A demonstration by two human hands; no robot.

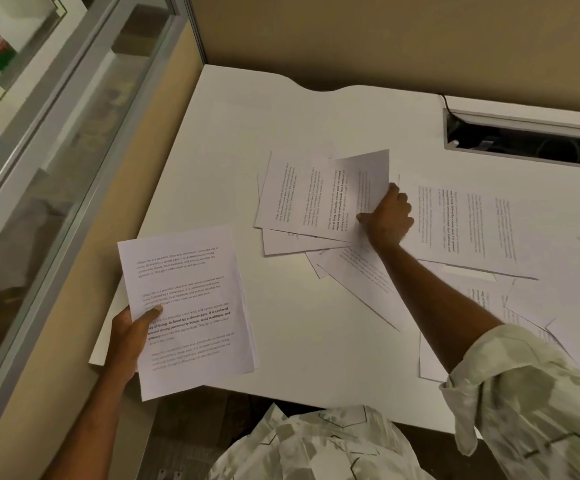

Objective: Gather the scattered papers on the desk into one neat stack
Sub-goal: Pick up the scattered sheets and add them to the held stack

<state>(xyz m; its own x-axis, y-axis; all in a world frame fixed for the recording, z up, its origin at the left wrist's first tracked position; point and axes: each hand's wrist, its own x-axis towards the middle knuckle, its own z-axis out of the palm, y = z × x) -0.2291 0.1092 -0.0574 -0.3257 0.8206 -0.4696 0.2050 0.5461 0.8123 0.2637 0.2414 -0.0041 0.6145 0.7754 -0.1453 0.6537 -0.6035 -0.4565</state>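
Several printed sheets point(468, 226) lie loose across the white desk point(233, 140), fanned and overlapping from its middle toward the right edge, each a thin white rectangle carrying short blocks of grey text with one bolder paragraph. A gathered stack point(191, 306) sits over the desk's near left corner, held off the surface and overhanging the front edge; its long axis runs from the near edge toward the back, tilted slightly left, and its lines of text read almost upright. The left hand point(127, 336) grasps this stack at its lower left edge, thumb pressed on the top page. The right hand point(387, 216) is closed on a lifted sheet point(368, 181) near the desk's centre, its upper corner raised and curling. The desk is smooth and matt, with a rectangular cable opening point(531, 143) along its back edge.
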